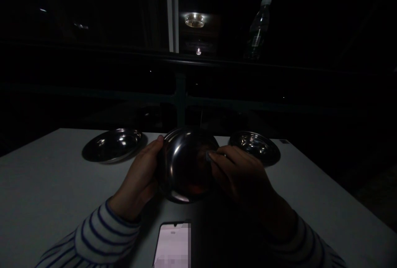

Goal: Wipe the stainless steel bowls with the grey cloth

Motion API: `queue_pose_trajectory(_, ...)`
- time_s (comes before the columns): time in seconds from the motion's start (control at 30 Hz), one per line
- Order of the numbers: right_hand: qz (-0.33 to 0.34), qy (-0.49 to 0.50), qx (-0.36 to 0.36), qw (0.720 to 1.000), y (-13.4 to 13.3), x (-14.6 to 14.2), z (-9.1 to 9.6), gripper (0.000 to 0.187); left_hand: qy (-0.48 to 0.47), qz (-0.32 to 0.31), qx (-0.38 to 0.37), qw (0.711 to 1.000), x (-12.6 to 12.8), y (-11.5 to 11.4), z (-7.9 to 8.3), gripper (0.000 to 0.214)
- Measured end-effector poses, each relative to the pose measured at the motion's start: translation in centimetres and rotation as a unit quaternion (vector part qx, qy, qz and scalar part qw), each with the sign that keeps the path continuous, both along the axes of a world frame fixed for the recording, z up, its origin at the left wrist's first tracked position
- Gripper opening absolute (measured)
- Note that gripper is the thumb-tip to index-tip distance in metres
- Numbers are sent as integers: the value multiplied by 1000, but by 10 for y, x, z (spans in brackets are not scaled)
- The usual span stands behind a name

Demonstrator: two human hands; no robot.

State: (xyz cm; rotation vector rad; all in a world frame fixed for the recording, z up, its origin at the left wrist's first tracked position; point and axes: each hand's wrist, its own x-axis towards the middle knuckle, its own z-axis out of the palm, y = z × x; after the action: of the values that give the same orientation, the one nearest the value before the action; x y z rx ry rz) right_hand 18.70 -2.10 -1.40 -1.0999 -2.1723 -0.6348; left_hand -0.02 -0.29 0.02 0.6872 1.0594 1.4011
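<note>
In my left hand (144, 175) is a shiny metal bowl (182, 168), gripped by its left side and tilted up above the table. Its rounded surface, with bright reflections, faces me. On the bowl's right side, my right hand (237, 173) is closed in a pinch. A small greyish thing (208, 156) shows at its fingertips against the metal; the dim light hides what it is. Below the bowl lies a phone (172, 245) with a lit screen, partly in shadow.
Two more metal bowls rest on the white table (37, 185): a left bowl (113, 146) and a right bowl (256, 148), partly behind my right hand. Beyond the table's far edge, a plastic bottle (259, 30) stands on a dark ledge by the window.
</note>
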Motion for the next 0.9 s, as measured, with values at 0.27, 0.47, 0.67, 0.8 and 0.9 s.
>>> queue_pose_trajectory(0.27,6,-17,-23,1000,1,6,1,21,-8,13,-6,1000,-3,1,0,19)
queue_pose_trajectory(0.47,82,-24,-51,995,-6,-7,-7,15,-25,47,0,999,-8,6,0,18)
queue_pose_trajectory(0.67,82,-24,-36,996,-2,-1,-5,16,-25,15,10,1000,-7,5,-1,19)
queue_pose_trajectory(0.8,28,4,-10,1000,0,-1,-5,19,-22,14,11,1000,-4,2,1,21)
queue_pose_trajectory(0.9,83,-4,12,996,-4,-12,-8,18,-13,8,2,1000,-1,0,2,22)
